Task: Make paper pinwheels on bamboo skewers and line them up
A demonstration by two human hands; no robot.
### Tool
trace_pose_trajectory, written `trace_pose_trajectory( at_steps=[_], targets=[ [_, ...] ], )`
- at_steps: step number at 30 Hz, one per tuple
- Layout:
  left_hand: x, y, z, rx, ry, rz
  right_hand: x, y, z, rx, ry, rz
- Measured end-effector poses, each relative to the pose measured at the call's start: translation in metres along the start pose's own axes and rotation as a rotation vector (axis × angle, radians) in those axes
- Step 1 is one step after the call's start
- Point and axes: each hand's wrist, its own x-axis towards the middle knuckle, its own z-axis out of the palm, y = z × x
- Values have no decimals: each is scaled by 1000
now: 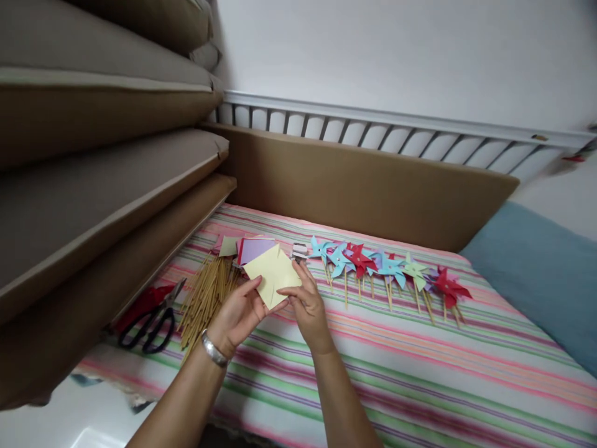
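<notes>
A pale yellow square of paper (275, 269), with slits cut in from its corners, is held up over the striped cloth. My left hand (240, 314), wearing a silver bracelet (214, 348) at the wrist, grips its left and lower side with the thumb on top. On the right side, my right hand (308, 305) pinches the sheet between thumb and fingers. Just behind it lie a purple paper sheet (254, 250) and a small pale green one (228, 246). A bundle of thin wooden sticks (205, 292) rests left of my left hand.
Scissors with dark handles (152, 326) lie at the left by a red item (140, 308). Several finished paper pinwheels (390, 267) on sticks line the right. A small clear case (299, 250) sits behind my right hand. Stacked brown padded boards (116, 218) crowd the left; another brown board (364, 186) stands behind.
</notes>
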Motion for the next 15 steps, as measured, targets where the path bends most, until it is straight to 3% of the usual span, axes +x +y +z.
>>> trace_pose_trajectory(
  at_steps=[6, 10, 15],
  targets=[
    [18, 0, -5, 15, 180, 68, 2, 6, -1, -46, -41, 91],
    [23, 0, -3, -4, 218, 97, 0, -10, -6, -94, 52, 68],
    [22, -12, 3, 34, 216, 98, -10, -19, -6, -217, 41, -9]
  ],
)
